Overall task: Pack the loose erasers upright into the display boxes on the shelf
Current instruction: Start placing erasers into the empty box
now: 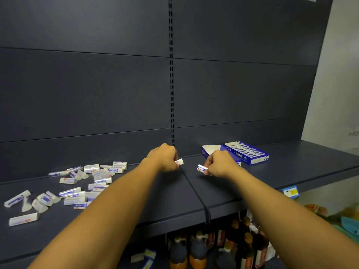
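One eraser (179, 162) is pinched in the left hand (165, 158) and another eraser (202, 168) in the right hand (219, 164), at frame centre. The display box (245, 153) right of centre looks nearly filled. Many loose erasers (77, 183) remain scattered on the shelf (291, 164) at lower left, so much is judged left.

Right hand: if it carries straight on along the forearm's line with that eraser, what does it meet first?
Most likely the open display box, lying just beyond the right hand on the shelf. The hand pinches an eraser pointing leftward. Depth is unclear; the hand partly hides the box's near flap.
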Demonstrator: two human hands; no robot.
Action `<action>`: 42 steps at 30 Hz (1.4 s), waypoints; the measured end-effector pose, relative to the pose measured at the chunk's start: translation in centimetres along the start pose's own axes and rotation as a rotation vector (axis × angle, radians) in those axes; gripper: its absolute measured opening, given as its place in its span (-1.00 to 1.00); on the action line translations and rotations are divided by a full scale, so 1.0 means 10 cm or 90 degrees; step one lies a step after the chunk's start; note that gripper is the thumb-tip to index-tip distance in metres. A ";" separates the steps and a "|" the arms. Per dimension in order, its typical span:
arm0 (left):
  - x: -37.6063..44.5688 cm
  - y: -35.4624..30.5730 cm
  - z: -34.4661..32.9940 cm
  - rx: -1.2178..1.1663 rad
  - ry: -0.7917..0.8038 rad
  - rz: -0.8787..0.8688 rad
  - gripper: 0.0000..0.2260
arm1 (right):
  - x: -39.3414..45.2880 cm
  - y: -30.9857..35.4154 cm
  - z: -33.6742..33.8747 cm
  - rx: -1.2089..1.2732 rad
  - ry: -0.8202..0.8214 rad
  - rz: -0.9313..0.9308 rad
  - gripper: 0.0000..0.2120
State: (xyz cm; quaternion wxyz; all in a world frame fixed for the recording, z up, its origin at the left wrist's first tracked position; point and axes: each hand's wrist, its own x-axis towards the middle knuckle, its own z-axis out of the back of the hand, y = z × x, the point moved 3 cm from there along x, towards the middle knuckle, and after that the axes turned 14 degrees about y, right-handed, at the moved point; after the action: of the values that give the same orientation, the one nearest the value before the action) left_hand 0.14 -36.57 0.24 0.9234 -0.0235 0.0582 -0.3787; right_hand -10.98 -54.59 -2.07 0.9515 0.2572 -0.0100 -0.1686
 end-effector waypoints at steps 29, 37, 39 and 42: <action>2.14 -0.36 -0.15 -0.246 -0.102 0.008 -0.86 | 2.04 -1.19 0.68 0.117 0.050 0.076 -0.92; 2.29 -0.44 -0.25 -0.329 -0.207 0.046 -0.95 | 2.39 -1.32 0.78 0.190 0.177 0.148 -0.85; 2.29 -0.48 -0.30 -0.338 -0.226 0.035 -0.95 | 2.43 -1.34 0.80 0.176 0.208 0.167 -0.85; 2.27 -0.51 -0.40 -0.324 -0.224 0.024 -0.97 | 2.48 -1.35 0.83 0.155 0.233 0.190 -0.87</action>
State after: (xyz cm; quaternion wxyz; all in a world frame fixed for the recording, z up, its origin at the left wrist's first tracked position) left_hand 12.13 -56.18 -5.28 0.8904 -0.3183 -0.0095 -0.3252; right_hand 7.29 -77.66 -3.21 0.9140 0.3914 0.1044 0.0251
